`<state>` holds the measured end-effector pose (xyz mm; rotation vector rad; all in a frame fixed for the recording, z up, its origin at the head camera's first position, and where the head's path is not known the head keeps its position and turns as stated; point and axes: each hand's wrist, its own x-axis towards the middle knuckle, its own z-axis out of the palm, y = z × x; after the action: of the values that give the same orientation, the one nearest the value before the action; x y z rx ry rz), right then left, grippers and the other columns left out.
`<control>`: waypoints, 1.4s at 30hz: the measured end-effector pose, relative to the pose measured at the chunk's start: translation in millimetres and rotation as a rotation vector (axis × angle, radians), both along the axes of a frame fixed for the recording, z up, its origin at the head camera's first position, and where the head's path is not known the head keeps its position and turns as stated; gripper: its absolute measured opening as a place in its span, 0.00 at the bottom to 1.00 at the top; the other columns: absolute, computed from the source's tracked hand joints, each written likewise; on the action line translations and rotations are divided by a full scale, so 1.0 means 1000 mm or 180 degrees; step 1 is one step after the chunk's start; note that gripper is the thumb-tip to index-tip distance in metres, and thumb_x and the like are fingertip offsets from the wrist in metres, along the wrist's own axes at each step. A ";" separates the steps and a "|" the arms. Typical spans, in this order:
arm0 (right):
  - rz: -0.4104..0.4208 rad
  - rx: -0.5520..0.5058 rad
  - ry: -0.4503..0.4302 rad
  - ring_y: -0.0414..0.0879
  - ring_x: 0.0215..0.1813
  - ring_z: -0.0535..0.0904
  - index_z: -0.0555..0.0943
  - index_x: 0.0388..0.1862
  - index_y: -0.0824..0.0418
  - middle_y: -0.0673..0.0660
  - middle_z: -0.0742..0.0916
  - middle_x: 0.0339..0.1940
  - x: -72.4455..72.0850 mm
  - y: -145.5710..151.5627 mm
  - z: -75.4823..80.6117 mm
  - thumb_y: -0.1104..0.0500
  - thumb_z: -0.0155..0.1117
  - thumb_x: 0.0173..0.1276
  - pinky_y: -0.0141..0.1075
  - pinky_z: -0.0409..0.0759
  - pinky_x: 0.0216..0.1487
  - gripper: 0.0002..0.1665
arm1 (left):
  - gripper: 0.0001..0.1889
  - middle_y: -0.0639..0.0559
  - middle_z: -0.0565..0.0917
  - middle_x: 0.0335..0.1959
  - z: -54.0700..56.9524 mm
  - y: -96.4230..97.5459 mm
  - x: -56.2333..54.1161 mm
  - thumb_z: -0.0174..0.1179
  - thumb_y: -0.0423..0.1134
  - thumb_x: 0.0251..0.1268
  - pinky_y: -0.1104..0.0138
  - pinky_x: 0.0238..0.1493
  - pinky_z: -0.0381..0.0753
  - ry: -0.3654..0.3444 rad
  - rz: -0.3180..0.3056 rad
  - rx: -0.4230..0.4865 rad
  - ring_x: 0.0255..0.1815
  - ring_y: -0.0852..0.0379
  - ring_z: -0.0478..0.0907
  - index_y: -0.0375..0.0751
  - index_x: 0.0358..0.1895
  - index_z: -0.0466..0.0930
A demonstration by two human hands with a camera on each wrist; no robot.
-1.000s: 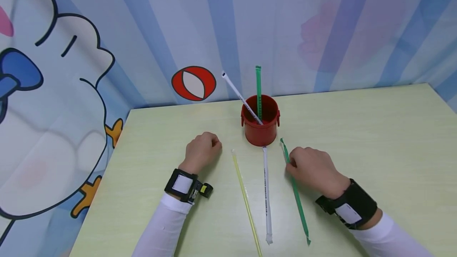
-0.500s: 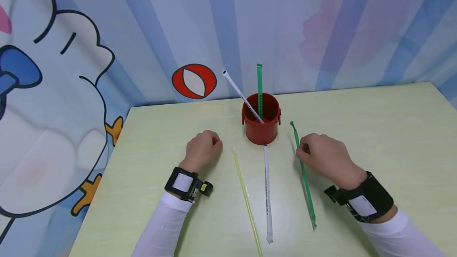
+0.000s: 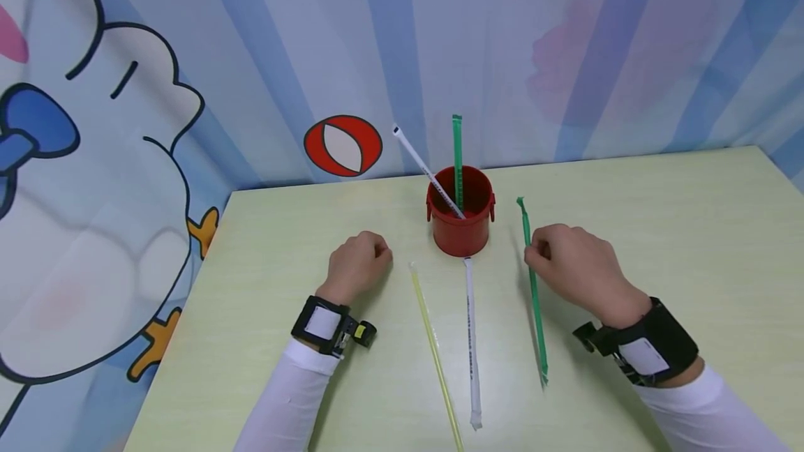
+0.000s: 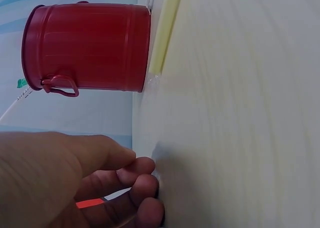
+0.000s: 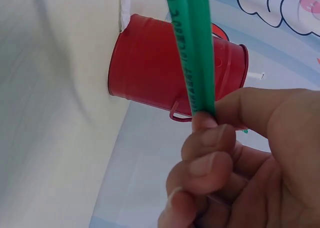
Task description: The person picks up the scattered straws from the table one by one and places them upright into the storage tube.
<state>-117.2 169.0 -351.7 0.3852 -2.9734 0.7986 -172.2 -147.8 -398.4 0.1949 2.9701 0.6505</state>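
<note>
My right hand (image 3: 581, 270) pinches a green paper-wrapped straw (image 3: 537, 319) between thumb and fingers, to the right of a red bucket (image 3: 460, 237). In the right wrist view the wrapped straw (image 5: 199, 53) crosses in front of the bucket, with dark print along it. The straw's shadow falls beside it on the table. Left of the bucket, my left hand (image 3: 354, 267) rests on the table with its fingers loosely curled around nothing. Inside the bucket lean a white wrapped straw (image 3: 421, 162) and an upright green one (image 3: 457, 152).
Between the hands, a yellow straw (image 3: 435, 347) in clear wrap and a white wrapped straw (image 3: 472, 347) lie on the pale wooden table (image 3: 691, 229). The white one's far end is right at the bucket's base. A printed cloth (image 3: 502, 40) hangs behind the table.
My right hand has lifted the green straw and carried it away from me and to the right. My left hand and the bucket stay where they were.
</note>
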 end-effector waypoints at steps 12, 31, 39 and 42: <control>-0.0060 -0.0086 0.0613 0.44 0.16 0.66 0.77 0.21 0.57 0.48 0.74 0.13 -0.010 0.000 0.028 0.60 0.55 0.68 0.37 0.61 0.15 0.14 | 0.09 0.53 0.77 0.20 -0.002 0.001 0.000 0.57 0.36 0.66 0.65 0.23 0.67 0.0032 -0.0004 0.0003 0.21 0.56 0.72 0.43 0.27 0.82; -0.0326 -0.0385 0.1579 0.47 0.21 0.72 0.82 0.29 0.61 0.54 0.81 0.19 -0.027 -0.007 0.066 0.58 0.56 0.71 0.41 0.63 0.19 0.13 | 0.10 0.54 0.77 0.19 -0.004 0.001 -0.002 0.56 0.37 0.66 0.65 0.22 0.67 0.0048 -0.0013 0.0004 0.20 0.57 0.72 0.44 0.26 0.82; -0.0415 -0.0677 0.1970 0.48 0.21 0.74 0.83 0.31 0.64 0.57 0.82 0.20 -0.033 -0.010 0.070 0.58 0.57 0.72 0.41 0.63 0.22 0.13 | 0.10 0.53 0.76 0.18 -0.004 0.001 -0.002 0.56 0.36 0.66 0.65 0.22 0.67 0.0077 -0.0022 0.0015 0.20 0.57 0.72 0.44 0.26 0.82; -0.0428 -0.0785 0.2130 0.48 0.21 0.74 0.83 0.31 0.65 0.59 0.83 0.20 -0.036 -0.011 0.071 0.59 0.57 0.72 0.39 0.62 0.23 0.13 | 0.10 0.53 0.76 0.18 -0.004 0.001 -0.001 0.57 0.36 0.66 0.65 0.21 0.67 0.0075 -0.0030 0.0016 0.20 0.57 0.72 0.44 0.26 0.82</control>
<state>-152.9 157.5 -281.0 0.3473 -2.2300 0.8087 -173.6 -147.2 -402.1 0.2183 2.9885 0.6593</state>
